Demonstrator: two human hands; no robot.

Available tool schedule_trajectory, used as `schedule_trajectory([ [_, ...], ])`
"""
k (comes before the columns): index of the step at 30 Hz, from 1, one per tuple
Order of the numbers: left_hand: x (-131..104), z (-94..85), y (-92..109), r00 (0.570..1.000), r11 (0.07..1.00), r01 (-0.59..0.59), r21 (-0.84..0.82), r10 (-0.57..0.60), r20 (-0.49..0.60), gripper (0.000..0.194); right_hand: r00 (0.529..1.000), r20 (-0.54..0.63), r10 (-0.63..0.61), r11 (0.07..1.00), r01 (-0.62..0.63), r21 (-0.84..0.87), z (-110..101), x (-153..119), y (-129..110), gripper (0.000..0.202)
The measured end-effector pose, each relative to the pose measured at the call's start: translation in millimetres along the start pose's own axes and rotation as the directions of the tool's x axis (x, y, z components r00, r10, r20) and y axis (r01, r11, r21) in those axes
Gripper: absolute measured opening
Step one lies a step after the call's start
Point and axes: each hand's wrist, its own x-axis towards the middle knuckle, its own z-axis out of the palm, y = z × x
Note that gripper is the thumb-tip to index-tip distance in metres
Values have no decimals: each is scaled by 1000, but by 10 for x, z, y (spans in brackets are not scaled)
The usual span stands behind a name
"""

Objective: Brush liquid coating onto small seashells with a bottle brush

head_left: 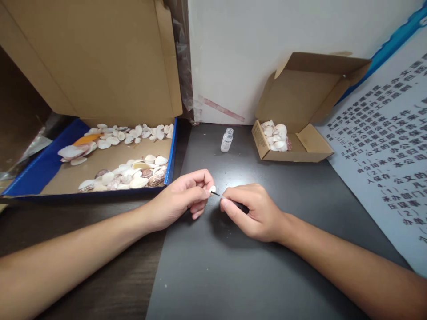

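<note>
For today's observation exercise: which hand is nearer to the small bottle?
Left. The left hand lies just below-left of the bottle; the right hand sits lower, slightly right.

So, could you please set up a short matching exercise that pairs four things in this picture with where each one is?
Things:
1. small shell
2. clear bottle
3. small cardboard box
4. blue-edged tray

Places:
A. far right of the dark mat, with a pile of shells inside
B. on the left, shells spread over its floor
C. pinched in the left hand, at the tip of the thin tool held by the right hand
D. upright on the mat between the two boxes

Pairs: 1-C, 2-D, 3-A, 4-B
</note>
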Motion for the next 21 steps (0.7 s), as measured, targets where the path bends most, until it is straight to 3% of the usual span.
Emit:
schedule_trajectory([
  [14, -3, -9, -9, 1000, 1000, 4, -14, -3, 9, 13, 993, -47, 107, 993, -109, -54, 9, 3, -9, 32],
  [21, -2, 3, 8, 1000, 1000, -5, -5, 5, -2, 9, 1000, -7, 22, 1000, -22, -20, 10, 2, 1, 30],
])
